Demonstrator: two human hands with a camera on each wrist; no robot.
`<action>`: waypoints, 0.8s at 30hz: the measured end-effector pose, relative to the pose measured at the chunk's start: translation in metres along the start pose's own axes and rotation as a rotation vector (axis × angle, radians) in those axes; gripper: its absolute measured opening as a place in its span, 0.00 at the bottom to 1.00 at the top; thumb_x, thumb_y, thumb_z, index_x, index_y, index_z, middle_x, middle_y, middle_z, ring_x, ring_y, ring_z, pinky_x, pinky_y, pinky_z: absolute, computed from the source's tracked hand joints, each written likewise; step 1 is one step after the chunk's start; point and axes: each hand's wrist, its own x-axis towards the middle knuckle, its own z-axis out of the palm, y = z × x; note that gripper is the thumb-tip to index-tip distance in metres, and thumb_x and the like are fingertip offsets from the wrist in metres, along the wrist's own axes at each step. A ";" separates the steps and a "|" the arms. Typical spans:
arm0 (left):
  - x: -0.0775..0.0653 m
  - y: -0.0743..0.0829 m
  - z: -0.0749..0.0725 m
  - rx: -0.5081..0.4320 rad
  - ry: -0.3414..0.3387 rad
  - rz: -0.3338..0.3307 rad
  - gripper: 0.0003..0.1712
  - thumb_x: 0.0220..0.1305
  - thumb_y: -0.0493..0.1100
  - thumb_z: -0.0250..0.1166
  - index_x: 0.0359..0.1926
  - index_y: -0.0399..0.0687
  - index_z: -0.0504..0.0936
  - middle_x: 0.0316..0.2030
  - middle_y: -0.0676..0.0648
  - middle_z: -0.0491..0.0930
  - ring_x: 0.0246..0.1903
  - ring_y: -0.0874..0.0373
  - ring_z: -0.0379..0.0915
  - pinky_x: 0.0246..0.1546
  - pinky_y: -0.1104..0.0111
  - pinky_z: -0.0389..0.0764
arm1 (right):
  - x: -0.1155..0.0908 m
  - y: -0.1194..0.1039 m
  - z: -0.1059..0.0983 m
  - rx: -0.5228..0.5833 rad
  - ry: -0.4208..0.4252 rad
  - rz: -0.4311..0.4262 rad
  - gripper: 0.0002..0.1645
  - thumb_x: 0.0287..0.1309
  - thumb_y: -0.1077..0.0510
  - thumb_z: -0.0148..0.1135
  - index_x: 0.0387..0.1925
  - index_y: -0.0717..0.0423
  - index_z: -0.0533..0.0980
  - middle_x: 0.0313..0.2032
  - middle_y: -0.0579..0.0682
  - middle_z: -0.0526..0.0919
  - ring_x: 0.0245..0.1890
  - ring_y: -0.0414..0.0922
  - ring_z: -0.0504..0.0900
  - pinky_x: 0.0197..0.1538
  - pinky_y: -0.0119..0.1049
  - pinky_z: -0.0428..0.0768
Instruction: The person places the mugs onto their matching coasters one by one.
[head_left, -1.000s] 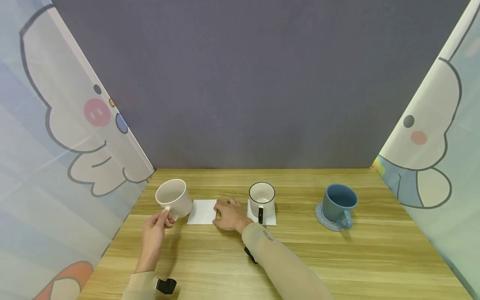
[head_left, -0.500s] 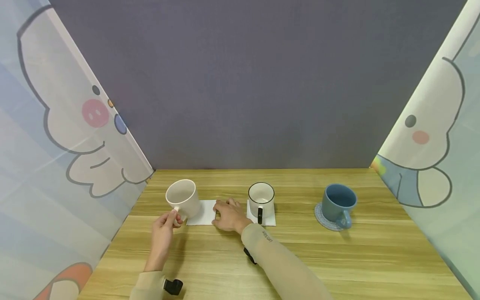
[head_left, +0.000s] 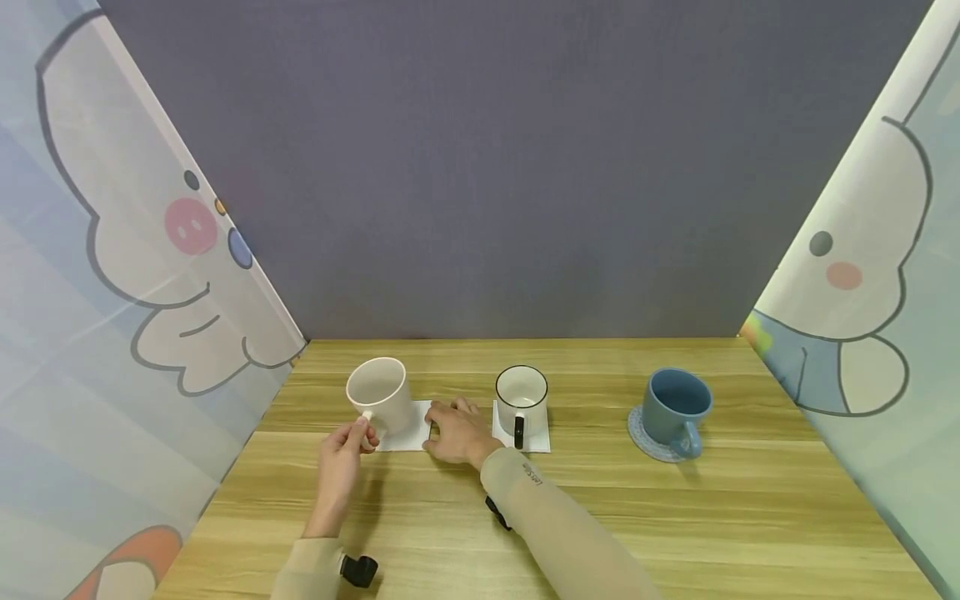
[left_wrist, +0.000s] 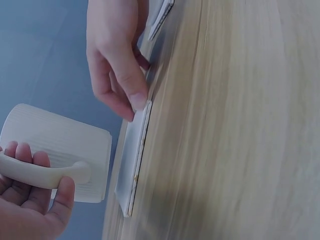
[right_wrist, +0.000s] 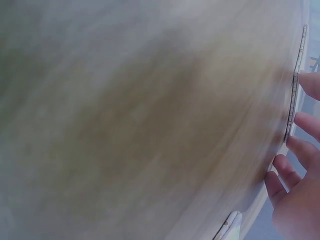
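Observation:
My left hand (head_left: 342, 462) grips the handle of a ribbed white mug (head_left: 381, 398). In the left wrist view the mug's base (left_wrist: 104, 170) hangs apart from a thin white square coaster (head_left: 415, 437). Seen from the head, the mug covers the coaster's left part. My right hand (head_left: 459, 433) rests at that coaster's right edge, fingers spread, thumb on its near corner. Just to the right, a white mug with a dark rim and black handle (head_left: 522, 400) stands on a second white coaster (head_left: 542, 442).
A blue mug (head_left: 677, 407) stands on a round blue coaster (head_left: 640, 435) at the right of the wooden table (head_left: 750, 517). A dark grey panel (head_left: 510, 183) rises behind the table, with cartoon-printed curtains (head_left: 112, 350) at both sides.
My left hand has carried the ribbed white mug to the right, from beside the coaster to over its left part. My right hand has stayed in place.

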 end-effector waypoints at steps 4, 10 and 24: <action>0.001 -0.003 0.005 -0.015 0.007 0.014 0.25 0.79 0.42 0.55 0.32 0.20 0.75 0.26 0.48 0.79 0.29 0.60 0.74 0.39 0.71 0.75 | 0.000 0.000 0.000 0.007 0.008 0.002 0.23 0.61 0.39 0.66 0.55 0.38 0.78 0.72 0.41 0.69 0.59 0.42 0.68 0.61 0.38 0.66; 0.001 -0.008 0.011 -0.017 0.000 0.019 0.25 0.79 0.43 0.55 0.32 0.20 0.75 0.26 0.47 0.79 0.30 0.60 0.74 0.38 0.71 0.76 | 0.001 0.001 0.000 0.003 0.026 -0.004 0.22 0.60 0.39 0.67 0.54 0.39 0.79 0.70 0.39 0.71 0.56 0.42 0.69 0.57 0.36 0.68; -0.002 -0.015 0.016 0.017 -0.060 0.013 0.25 0.79 0.42 0.54 0.31 0.20 0.75 0.28 0.44 0.80 0.32 0.59 0.73 0.39 0.71 0.74 | 0.002 0.002 0.004 0.016 0.058 0.002 0.25 0.58 0.39 0.68 0.55 0.39 0.78 0.66 0.36 0.76 0.55 0.41 0.69 0.55 0.36 0.68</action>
